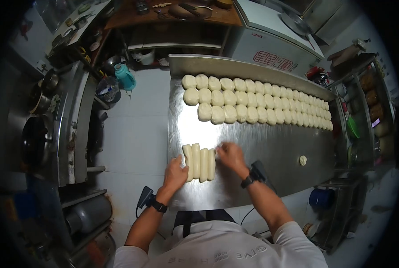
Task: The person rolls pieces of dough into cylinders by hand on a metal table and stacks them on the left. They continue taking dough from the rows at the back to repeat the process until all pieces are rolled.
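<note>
Several pale dough rolls (196, 161) lie side by side near the front left of the steel table (253, 152). Against the left side of the leftmost roll rests my left hand (176, 173), its fingers stretched out along the dough and not wrapped around it. My right hand (231, 156) is just beyond the right end of the group, close to the last roll's upper part. Its fingertips are blurred, so whether they touch or hold dough cannot be told. Behind the hands, rounded dough balls (229, 97) stand in three long rows.
A small dough piece (302, 160) lies alone at the table's right. A raised metal backsplash (253, 73) edges the far side, with a white freezer (275, 40) behind. Stove equipment (70, 129) and a teal thermos (125, 77) are left; a shelf rack (360, 107) stands right.
</note>
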Demonstrator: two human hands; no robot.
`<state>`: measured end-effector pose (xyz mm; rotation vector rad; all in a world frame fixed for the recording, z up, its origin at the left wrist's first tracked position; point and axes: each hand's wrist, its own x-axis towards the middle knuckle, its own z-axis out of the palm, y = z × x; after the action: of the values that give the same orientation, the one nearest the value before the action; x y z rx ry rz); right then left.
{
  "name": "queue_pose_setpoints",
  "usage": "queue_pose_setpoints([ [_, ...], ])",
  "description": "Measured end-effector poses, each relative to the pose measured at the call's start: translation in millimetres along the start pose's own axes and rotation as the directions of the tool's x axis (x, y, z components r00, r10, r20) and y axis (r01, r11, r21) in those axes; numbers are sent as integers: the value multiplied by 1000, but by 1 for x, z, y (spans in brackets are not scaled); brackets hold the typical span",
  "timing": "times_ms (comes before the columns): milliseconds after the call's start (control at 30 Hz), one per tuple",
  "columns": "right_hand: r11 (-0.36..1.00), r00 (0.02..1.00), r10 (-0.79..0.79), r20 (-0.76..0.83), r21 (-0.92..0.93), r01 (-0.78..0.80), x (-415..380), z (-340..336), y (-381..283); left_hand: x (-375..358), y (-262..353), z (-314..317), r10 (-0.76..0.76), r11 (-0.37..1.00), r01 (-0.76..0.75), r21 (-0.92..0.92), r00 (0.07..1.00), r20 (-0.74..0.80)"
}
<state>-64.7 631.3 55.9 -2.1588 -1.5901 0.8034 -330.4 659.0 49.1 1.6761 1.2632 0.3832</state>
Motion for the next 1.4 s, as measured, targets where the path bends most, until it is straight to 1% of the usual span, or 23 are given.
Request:
queue_pose_setpoints([
  [33, 998, 973, 9, -231, 63, 5, 18, -13, -13, 6, -2, -9, -36, 998, 41, 52, 995, -95],
  [100, 972, 903, -231, -363, -59, 225, 71, -21, -21, 30, 0, -26, -2, 992, 34, 121, 969, -248],
  [300, 904, 985, -134, -112, -421, 75, 146, -31, -84, 122, 29, -55, 11, 1000, -18, -18, 952, -306],
  [467, 945, 954, -43, -297, -321, -57, 147, 1, -84, 217, 9, -33, -51, 982, -17, -186, 933, -355],
  [533, 915, 906, -217, -363, -399, 60, 133, 4, -94, 243, 8, -26, -103, 991, 65, -120, 932, -348],
  [600, 877, 823, -424, -379, -398, 269, 125, 42, -80, 259, 16, -15, -119, 978, 33, -207, 901, -418],
  [667, 872, 872, -467, -146, -236, 428, 98, 49, -82, 265, 29, -16, -109, 993, 114, 5, 954, -278],
  [733, 927, 914, -333, -231, 97, 362, 57, 33, -81, 266, 35, -6, -79, 995, 53, -89, 944, -321],
  [800, 950, 973, -75, -219, 282, 137, 18, 10, -73, 261, 43, -3, -87, 996, 87, -19, 894, -439],
  [833, 908, 979, 147, -143, 412, -77, 0, -5, -67, 266, 36, 5, 5, 1000, -3, 5, 866, -501],
  [867, 859, 958, 228, -174, 498, -114, -18, -16, -51, 262, 40, 6, 3, 1000, -2, 3, 865, -501],
  [900, 843, 937, 285, -204, 519, -143, -36, -27, -33, 254, 47, 5, 26, 997, -56, -48, 876, -481],
  [967, 931, 944, 215, -251, 344, -121, -69, -25, 48, 223, 68, 2, 54, 990, -107, -88, 884, -465],
  [1033, 971, 941, 202, -270, 178, -158, -95, -63, 71, 172, 96, 6, 84, 971, -188, -145, 845, -529],
  [1067, 971, 944, 199, -262, 185, -153, -102, -73, 87, 142, 103, 16, 122, 934, -238, -265, 913, -390],
  [1100, 991, 956, 128, -263, 8, -131, -109, -82, 103, 118, 81, 46, 377, 923, -378, 76, 846, -378],
  [1133, 981, 965, 54, -256, -169, -100, -114, -88, 115, 87, 96, 53, 584, 807, -588, 50, 784, -209],
  [1167, 983, 968, 47, -248, -161, -89, -122, -92, 124, 61, 94, 81, 658, 752, -640, 155, 740, -138],
  [1200, 959, 981, 2, -194, -278, -56, -131, -96, 131, 33, 89, 103, 565, 824, -566, 30, 824, 40],
  [1233, 921, 989, -43, -139, -390, -15, -138, -99, 136, -1, 83, 120, 651, 705, -651, 281, 751, 107],
  [1267, 926, 989, -54, -136, -378, -2, -157, -97, 137, -30, 76, 141, 627, 682, -628, 374, 766, 142],
  [1300, 925, 994, -87, -69, -376, 55, -181, -91, 135, -50, 49, 164, 566, 578, -635, 513, 764, 309],
  [1400, 916, 994, -110, 3, -387, 102, -176, -83, 137, -60, 94, 161, 421, 637, -556, 534, 831, 362],
])
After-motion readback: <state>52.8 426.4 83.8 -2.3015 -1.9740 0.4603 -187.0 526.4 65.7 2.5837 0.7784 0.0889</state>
